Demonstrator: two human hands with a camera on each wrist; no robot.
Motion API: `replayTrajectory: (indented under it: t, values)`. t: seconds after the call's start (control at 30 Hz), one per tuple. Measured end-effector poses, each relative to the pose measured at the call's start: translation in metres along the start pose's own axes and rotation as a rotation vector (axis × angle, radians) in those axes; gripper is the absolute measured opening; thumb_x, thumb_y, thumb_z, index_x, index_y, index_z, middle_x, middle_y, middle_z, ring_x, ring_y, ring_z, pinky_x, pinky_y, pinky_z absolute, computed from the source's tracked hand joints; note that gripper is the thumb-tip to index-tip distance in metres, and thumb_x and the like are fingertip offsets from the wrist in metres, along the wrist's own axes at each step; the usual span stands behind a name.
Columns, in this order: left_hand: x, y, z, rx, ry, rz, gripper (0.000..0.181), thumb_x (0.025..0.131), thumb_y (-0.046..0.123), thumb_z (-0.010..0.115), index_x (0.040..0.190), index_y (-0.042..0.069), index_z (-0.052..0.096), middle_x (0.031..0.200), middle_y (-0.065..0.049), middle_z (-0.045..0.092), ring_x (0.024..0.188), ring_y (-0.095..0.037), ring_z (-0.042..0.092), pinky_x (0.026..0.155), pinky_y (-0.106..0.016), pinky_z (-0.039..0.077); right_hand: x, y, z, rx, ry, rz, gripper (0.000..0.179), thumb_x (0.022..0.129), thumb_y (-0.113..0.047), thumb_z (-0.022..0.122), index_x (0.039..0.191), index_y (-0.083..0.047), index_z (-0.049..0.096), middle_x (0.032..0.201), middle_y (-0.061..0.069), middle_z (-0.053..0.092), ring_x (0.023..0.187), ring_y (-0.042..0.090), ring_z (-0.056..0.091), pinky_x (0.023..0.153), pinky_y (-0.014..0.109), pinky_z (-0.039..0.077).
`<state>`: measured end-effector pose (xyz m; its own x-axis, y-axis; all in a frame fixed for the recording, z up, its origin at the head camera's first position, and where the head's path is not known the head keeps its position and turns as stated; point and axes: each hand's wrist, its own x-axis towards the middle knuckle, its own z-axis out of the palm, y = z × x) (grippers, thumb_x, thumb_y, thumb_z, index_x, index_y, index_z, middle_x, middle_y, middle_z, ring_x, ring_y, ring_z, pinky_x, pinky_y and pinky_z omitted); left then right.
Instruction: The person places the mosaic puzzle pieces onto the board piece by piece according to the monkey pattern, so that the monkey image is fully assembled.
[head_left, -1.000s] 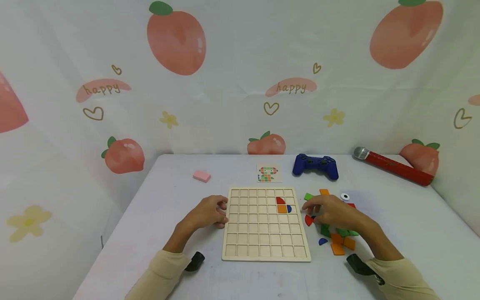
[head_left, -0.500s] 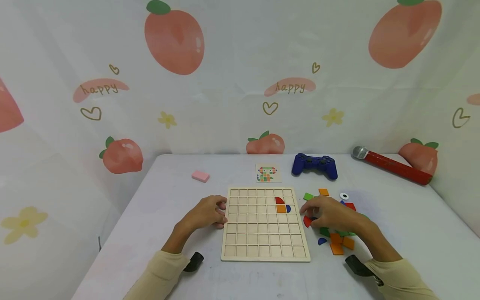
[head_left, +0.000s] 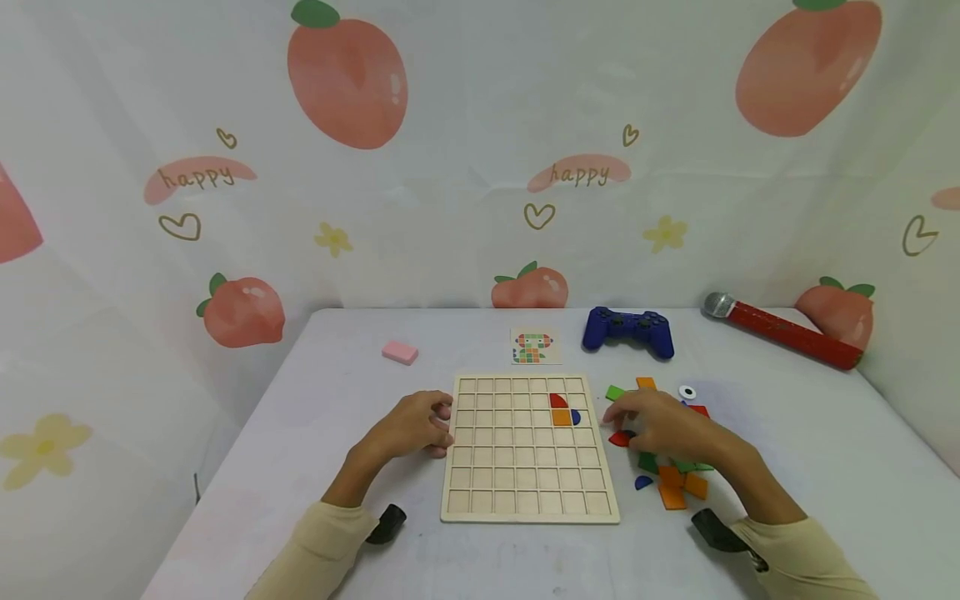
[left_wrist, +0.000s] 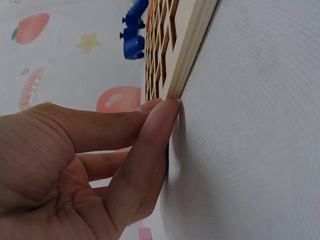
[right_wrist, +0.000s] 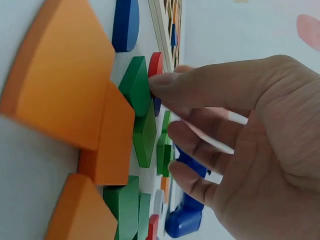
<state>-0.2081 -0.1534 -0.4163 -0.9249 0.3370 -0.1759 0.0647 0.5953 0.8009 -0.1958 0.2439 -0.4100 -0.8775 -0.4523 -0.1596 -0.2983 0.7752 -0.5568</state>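
A wooden grid board (head_left: 517, 467) lies flat at the middle of the table. Its upper right cells hold a red quarter-circle tile (head_left: 558, 401), an orange square tile (head_left: 561, 417) and a blue half-circle tile (head_left: 576, 417). My left hand (head_left: 411, 425) rests its fingertips against the board's left edge, as the left wrist view also shows. Right of the board, my right hand (head_left: 658, 423) hovers low among loose tiles. Its thumb touches a loose red tile with a curved edge (right_wrist: 156, 65), partly hidden behind it; the other fingers hold nothing visible.
Around the right hand lie green tiles (right_wrist: 135, 85), orange tiles (head_left: 672, 497) and a blue half-circle (head_left: 643, 482). Behind the board are a pattern card (head_left: 536, 346), a blue game controller (head_left: 628, 332), a pink block (head_left: 400, 352) and a red microphone (head_left: 787, 333).
The loose red tile has turned under my right thumb and its curved side shows differently. The right hand has shifted slightly. My left hand stays at the board's edge.
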Motion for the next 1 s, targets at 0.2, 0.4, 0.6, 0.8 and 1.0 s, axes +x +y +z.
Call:
replayTrajectory:
  t: [0.2, 0.4, 0.6, 0.8, 1.0]
  values:
    - [-0.0010, 0.0000, -0.0004, 0.017, 0.005, -0.003, 0.060, 0.084, -0.007, 0.080, 0.139, -0.012, 0.058, 0.113, -0.011, 0.065, 0.089, -0.016, 0.069, 0.073, -0.029, 0.064, 0.0000, -0.0001, -0.0021, 0.010, 0.008, -0.007, 0.034, 0.082, 0.004, 0.079, 0.113, -0.010, 0.078, 0.102, -0.004, 0.072, 0.096, 0.018, 0.062, 0.092, 0.046, 0.061]
    - [-0.0017, 0.0009, -0.0004, 0.000, -0.006, 0.007, 0.061, 0.084, -0.007, 0.080, 0.140, -0.012, 0.057, 0.114, -0.012, 0.065, 0.089, -0.016, 0.068, 0.072, -0.029, 0.064, 0.0015, -0.0008, -0.0012, 0.013, 0.001, 0.021, 0.027, 0.086, -0.010, 0.085, 0.112, -0.011, 0.079, 0.105, -0.004, 0.072, 0.098, 0.018, 0.061, 0.094, 0.048, 0.060]
    - [-0.0022, 0.0006, -0.0001, -0.049, -0.018, -0.004, 0.060, 0.085, -0.009, 0.077, 0.141, -0.014, 0.054, 0.115, -0.015, 0.062, 0.081, -0.015, 0.068, 0.068, -0.028, 0.064, 0.0020, -0.0021, 0.0007, -0.026, -0.010, 0.032, 0.017, 0.087, -0.015, 0.088, 0.103, -0.018, 0.082, 0.106, -0.003, 0.070, 0.102, 0.021, 0.059, 0.097, 0.051, 0.058]
    - [-0.0026, 0.0001, 0.0002, -0.070, -0.024, -0.013, 0.061, 0.085, -0.010, 0.075, 0.142, -0.014, 0.053, 0.116, -0.016, 0.062, 0.078, -0.014, 0.069, 0.067, -0.028, 0.065, -0.0005, -0.0040, -0.0002, -0.062, -0.011, 0.026, 0.020, 0.084, -0.016, 0.089, 0.103, -0.019, 0.082, 0.111, -0.003, 0.070, 0.109, 0.024, 0.058, 0.101, 0.058, 0.054]
    - [-0.0011, -0.0005, 0.0008, -0.051, -0.012, -0.018, 0.062, 0.085, -0.010, 0.076, 0.143, -0.013, 0.054, 0.116, -0.014, 0.063, 0.081, -0.015, 0.068, 0.067, -0.028, 0.064, -0.0006, -0.0027, 0.0006, -0.081, 0.002, 0.034, 0.018, 0.085, -0.024, 0.089, 0.100, -0.020, 0.080, 0.107, -0.004, 0.068, 0.106, 0.024, 0.055, 0.100, 0.059, 0.051]
